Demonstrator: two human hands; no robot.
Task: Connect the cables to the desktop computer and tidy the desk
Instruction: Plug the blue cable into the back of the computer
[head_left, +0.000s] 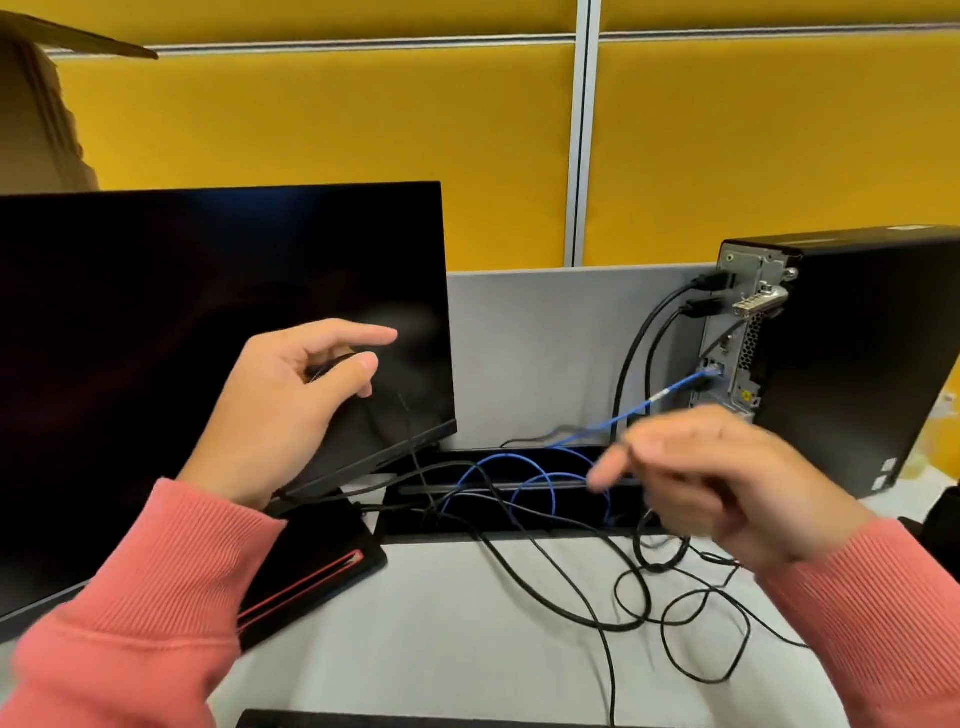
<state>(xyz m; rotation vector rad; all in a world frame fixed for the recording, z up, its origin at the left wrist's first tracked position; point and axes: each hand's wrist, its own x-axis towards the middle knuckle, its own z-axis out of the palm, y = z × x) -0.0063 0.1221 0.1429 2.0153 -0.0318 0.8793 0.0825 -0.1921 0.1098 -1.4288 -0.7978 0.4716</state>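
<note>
- Standing upright at the right rear of the pale grey desk top (441, 623), black slim desktop computer tower (852, 364) shows its metal back panel facing left toward the monitor; long axis vertical.
- Large black flat monitor (208, 338), screen dark, sits on the left on a black stand base with a red stripe (322, 561), lower right corner tipped back.
- Connecting looks mostly done, as a judgement: two thick black plugs (709, 293) sit in upper ports, blue network cable (639, 408) is plugged lower down, running down-left from the tower into the black cable trough (519, 525) at the desk's back edge, where it loops.
- Tidying left: loose black cables (597, 613) sprawl in coils over the desk in front of the trough, long runs heading toward the camera.
- Left hand (291, 400), pink ribbed sleeve, is raised in front of the monitor, thumb and curled fingers pinching a thin black cable (332, 364); where it ends cannot be told.
- Right hand (727, 478) is blurred above the trough, fingers pointing left; a cable crosses near the fingertips, but cannot tell if it holds anything.
</note>
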